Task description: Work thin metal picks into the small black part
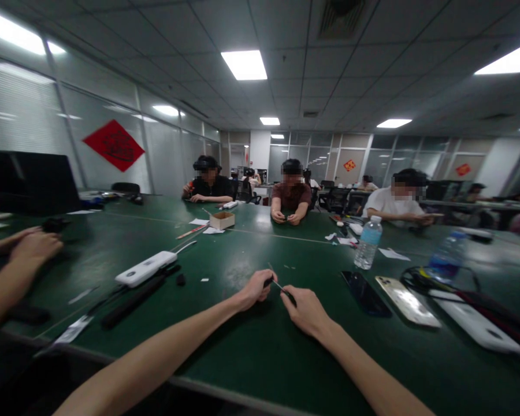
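In front of me, above the green table (251, 358), both hands come close together. My left hand (255, 290) is closed around a small black piece (268, 281), mostly hidden by the fingers. Closed as well, my right hand (305, 311) grips the dark handle of a thin tool (279, 286) with a bare metal shaft. The shaft points up and left to the black piece; whether it enters it or only touches it, I cannot tell. The tool's exact kind is too small to make out.
Left of my arms lie a white power strip (147, 268), a black bar (132, 300) and a small black cap (181, 279). On the right are a dark phone (366, 293), another phone (407, 300), a water bottle (368, 242) and cables. A neighbour's hands (37, 248) are at left; several people sit beyond.
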`<state>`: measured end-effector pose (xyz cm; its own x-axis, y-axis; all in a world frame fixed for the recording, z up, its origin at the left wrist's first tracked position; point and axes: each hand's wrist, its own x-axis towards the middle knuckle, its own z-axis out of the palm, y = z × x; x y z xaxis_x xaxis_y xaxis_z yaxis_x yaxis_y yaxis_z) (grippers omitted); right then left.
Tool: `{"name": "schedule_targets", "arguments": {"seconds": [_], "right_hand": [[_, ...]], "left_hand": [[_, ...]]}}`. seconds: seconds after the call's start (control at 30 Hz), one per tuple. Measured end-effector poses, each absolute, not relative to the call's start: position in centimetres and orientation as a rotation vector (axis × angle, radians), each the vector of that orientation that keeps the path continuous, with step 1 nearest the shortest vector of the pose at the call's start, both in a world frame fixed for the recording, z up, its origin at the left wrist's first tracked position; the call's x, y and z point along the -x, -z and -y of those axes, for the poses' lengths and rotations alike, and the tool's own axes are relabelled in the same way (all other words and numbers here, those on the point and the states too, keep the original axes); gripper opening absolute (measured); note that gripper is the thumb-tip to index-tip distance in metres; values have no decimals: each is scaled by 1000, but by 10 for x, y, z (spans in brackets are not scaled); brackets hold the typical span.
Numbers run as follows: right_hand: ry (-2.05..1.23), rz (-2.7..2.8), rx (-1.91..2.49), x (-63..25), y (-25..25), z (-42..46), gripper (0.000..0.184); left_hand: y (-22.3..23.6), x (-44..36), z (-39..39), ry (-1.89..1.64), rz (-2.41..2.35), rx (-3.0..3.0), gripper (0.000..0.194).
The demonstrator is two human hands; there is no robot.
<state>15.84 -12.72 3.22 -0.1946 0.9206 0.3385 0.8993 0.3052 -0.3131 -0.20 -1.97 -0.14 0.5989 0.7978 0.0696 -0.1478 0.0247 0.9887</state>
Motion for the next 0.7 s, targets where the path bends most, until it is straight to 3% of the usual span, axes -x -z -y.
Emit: {"name": "schedule_targets", "arguments": {"seconds": [0.7], "right_hand": [[36, 2351, 1386, -187, -22, 114, 34]], "left_hand": [[-19, 16, 17, -307, -468, -1399, 27]]}}
